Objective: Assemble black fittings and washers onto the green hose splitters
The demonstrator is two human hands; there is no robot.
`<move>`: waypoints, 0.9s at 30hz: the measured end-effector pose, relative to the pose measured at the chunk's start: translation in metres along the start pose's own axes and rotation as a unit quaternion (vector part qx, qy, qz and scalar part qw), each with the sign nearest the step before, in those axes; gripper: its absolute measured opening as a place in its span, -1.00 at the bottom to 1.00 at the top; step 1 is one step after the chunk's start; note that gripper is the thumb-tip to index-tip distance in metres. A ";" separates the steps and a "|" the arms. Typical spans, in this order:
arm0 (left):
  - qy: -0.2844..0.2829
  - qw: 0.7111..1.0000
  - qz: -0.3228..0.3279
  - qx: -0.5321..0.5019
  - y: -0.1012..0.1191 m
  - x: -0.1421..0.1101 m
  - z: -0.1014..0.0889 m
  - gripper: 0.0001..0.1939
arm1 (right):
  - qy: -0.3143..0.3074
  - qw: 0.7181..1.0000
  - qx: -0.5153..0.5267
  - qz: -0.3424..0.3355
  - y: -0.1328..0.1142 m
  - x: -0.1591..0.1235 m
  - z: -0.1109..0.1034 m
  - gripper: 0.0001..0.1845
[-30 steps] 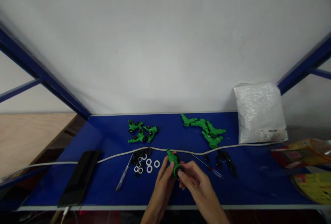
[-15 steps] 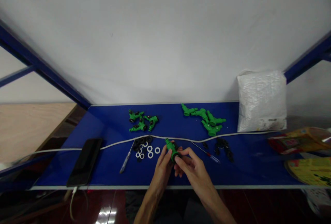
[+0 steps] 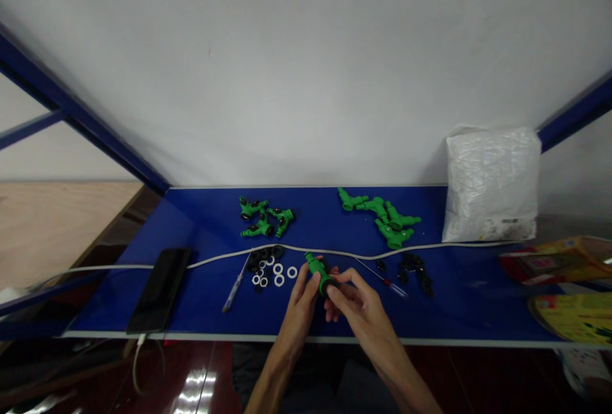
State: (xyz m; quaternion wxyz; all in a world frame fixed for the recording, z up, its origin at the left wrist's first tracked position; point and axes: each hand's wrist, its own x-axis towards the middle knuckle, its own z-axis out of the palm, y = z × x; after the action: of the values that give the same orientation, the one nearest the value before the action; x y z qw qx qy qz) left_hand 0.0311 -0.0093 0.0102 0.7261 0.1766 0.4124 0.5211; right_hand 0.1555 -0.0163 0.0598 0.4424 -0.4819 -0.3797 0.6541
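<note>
My left hand [image 3: 300,299] grips a green plastic hose fitting [image 3: 316,269] above the blue table [image 3: 201,312], its fingers wrapped round the body. My right hand [image 3: 356,302] is pinched at the fitting's near end, where a black part shows. Just left of the hands lie several white and black rings [image 3: 270,268] and a small screwdriver [image 3: 234,288]. To the right lie a red-handled screwdriver [image 3: 385,283] and small black parts [image 3: 417,272].
Two groups of green fittings lie at the back, one with black caps [image 3: 265,219] and one plain [image 3: 387,219]. A white cable [image 3: 210,259] crosses the table. A black phone [image 3: 160,289] lies at left, a white bag [image 3: 492,185] and coloured packets [image 3: 559,264] at right.
The view has tilted, so the table sits higher in the picture. Both hands stay on the green fitting, with the right fingers shifting a little at its end.
</note>
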 end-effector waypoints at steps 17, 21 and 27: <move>0.023 0.999 0.031 -0.036 -0.009 -0.009 0.010 -0.50 | 0.019 0.999 0.003 -0.026 0.018 -0.011 0.011 -0.54; 0.024 0.998 0.054 -0.010 -0.016 -0.011 0.008 -0.48 | 0.042 0.998 -0.010 -0.043 0.024 -0.013 0.012 -0.57; 0.014 0.997 0.069 -0.011 -0.025 -0.013 -0.001 -0.54 | 0.053 0.997 -0.017 -0.047 0.029 -0.018 0.013 -0.59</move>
State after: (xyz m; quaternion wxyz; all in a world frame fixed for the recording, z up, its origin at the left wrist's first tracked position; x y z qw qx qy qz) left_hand 0.0441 -0.0309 -0.0028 0.6846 0.1894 0.4034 0.5768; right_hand 0.1396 -0.0431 0.0414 0.4841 -0.5048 -0.3887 0.5998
